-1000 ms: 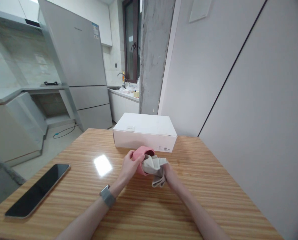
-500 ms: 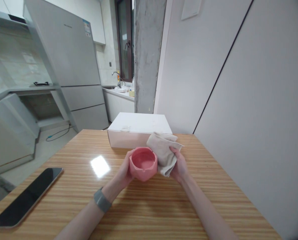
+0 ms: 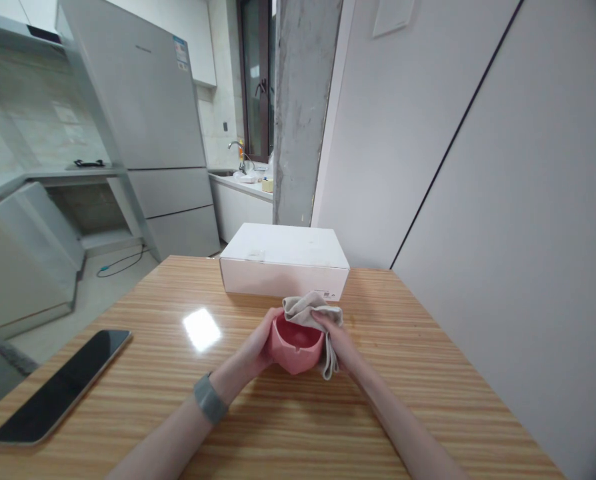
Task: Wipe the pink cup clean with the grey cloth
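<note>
A pink faceted ashtray (image 3: 297, 357), with a notch in its rim, is held tilted above the wooden table by my left hand (image 3: 264, 340), which is closed on its left side. My right hand (image 3: 335, 337) grips a beige cloth (image 3: 305, 308). The cloth lies over the ashtray's far right rim, and one end hangs down along its right side. Part of the ashtray's inside stays visible below the cloth. The fingers of my left hand are partly hidden behind the ashtray.
Just beyond my hands a white box (image 3: 283, 277) stands on the wooden table (image 3: 153, 393). At the left lies a black phone-shaped slab (image 3: 63, 387). A pale wall (image 3: 468, 220) runs along the right; a fridge (image 3: 143, 107) and kitchen counter stand behind.
My right hand has brought the cloth left and down onto the ashtray's rim; before, it was held beside it. The ashtray now sits slightly lower and further right in view.
</note>
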`<state>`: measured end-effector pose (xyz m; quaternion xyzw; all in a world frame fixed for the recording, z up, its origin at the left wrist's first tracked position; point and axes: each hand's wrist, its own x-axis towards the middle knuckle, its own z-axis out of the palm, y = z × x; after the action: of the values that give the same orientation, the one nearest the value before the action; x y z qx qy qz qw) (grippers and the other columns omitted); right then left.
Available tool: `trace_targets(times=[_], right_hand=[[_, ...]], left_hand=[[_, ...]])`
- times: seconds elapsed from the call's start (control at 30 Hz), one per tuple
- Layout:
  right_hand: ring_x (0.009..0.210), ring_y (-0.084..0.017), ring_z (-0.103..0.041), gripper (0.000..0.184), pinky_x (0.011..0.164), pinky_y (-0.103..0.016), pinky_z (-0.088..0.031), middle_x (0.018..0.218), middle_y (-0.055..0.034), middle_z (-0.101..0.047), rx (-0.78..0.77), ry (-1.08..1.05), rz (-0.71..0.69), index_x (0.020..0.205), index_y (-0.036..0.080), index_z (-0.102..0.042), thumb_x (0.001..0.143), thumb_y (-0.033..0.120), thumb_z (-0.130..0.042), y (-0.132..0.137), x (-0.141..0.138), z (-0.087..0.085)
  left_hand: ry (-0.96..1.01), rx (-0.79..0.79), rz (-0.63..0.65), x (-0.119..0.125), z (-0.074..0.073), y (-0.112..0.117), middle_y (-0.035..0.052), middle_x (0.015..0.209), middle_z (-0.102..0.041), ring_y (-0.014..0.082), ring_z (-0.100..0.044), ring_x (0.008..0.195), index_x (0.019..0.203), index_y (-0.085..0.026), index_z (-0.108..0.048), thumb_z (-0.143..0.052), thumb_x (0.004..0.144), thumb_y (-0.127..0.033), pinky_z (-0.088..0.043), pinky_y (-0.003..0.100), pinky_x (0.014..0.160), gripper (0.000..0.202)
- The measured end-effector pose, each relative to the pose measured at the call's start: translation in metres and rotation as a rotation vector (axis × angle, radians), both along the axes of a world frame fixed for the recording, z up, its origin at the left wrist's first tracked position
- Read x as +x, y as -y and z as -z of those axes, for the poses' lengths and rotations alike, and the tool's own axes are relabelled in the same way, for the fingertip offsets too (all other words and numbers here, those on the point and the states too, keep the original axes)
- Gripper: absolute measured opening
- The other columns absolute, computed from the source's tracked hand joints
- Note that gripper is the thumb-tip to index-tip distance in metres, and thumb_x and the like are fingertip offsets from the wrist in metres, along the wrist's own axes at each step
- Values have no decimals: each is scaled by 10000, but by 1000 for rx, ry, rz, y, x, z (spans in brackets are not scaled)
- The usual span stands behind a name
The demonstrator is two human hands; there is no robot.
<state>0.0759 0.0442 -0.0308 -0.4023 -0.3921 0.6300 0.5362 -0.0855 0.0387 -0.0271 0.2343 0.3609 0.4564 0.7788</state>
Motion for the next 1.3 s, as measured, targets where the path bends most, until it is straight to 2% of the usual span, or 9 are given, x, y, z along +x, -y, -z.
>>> trace_targets(times=[0.2, 0.37, 0.47, 0.6, 0.73, 0.93, 1.03, 1.2, 1.3], right_hand=[[924, -238, -654, 256, 911, -376, -459, 856, -23, -729, 157, 7, 151, 855, 210, -697, 679, 395, -697, 1, -16, 3], [977, -233, -625, 226, 965, -387, -415, 871, -29, -718, 337, 144, 320, 920, 217, -689, 755, 354, -617, 23, -37, 3], [1035, -228, -596, 235, 982, -388, -402, 948, -36, -709, 400, 227, 413, 969, 225, -675, 781, 296, -554, 31, -41, 6], [1064, -244, -580, 255, 979, -388, -411, 973, -31, -707, 396, 215, 352, 975, 241, -683, 744, 287, -586, 19, -24, 0], [958, -258, -625, 253, 927, -402, -450, 916, -24, -721, 308, 172, 97, 936, 231, -701, 710, 343, -670, -1, 5, -11], [844, -247, -653, 225, 887, -396, -471, 818, -26, -728, 251, 180, -12, 823, 205, -720, 664, 364, -728, -8, 22, -10], [855, -250, -653, 238, 893, -403, -467, 810, -24, -729, 248, 187, -16, 841, 202, -720, 660, 356, -729, -7, 21, -10], [933, -257, -635, 266, 916, -393, -450, 901, -33, -725, 292, 189, 7, 894, 201, -715, 684, 363, -696, -4, 13, -16], [979, -252, -619, 207, 949, -376, -426, 923, -26, -720, 371, 213, 119, 881, 218, -712, 732, 342, -638, 3, 1, -16]], left_hand=[[-43, 55, -133, 3, 4, -5, 98, 996, -715, 233, -658, 938, 1014, -128, -654, -572, 809, -417, -510, 313, 831, 364], [-33, 205, -268, 10, -6, 7, 87, 1074, -698, 249, -637, 1013, 1106, -174, -639, -597, 794, -429, -490, 333, 885, 405], [8, 301, -259, 15, -14, 18, 101, 1112, -683, 252, -626, 1032, 1164, -167, -611, -602, 793, -448, -476, 339, 905, 466], [-23, 217, -116, 8, -20, 17, 103, 1057, -698, 218, -661, 918, 1155, -160, -610, -575, 803, -474, -519, 284, 768, 473], [-149, 13, 69, -8, -20, 6, 68, 800, -701, 163, -645, 617, 971, -138, -651, -476, 811, -585, -533, 267, 555, 506], [-170, 81, 254, -10, -7, 9, 65, 803, -693, 170, -636, 610, 950, -150, -654, -582, 767, -542, -568, 323, 561, 438], [-176, 84, 238, -9, -4, 10, 84, 850, -708, 175, -640, 619, 985, -144, -648, -604, 765, -494, -570, 331, 557, 415], [-190, 109, 134, -12, -13, 10, 89, 873, -712, 179, -655, 614, 983, -133, -651, -620, 768, -462, -566, 316, 538, 394], [-178, 118, 32, -8, -16, 10, 108, 853, -716, 207, -680, 657, 973, -116, -644, -637, 767, -418, -572, 335, 572, 366]])
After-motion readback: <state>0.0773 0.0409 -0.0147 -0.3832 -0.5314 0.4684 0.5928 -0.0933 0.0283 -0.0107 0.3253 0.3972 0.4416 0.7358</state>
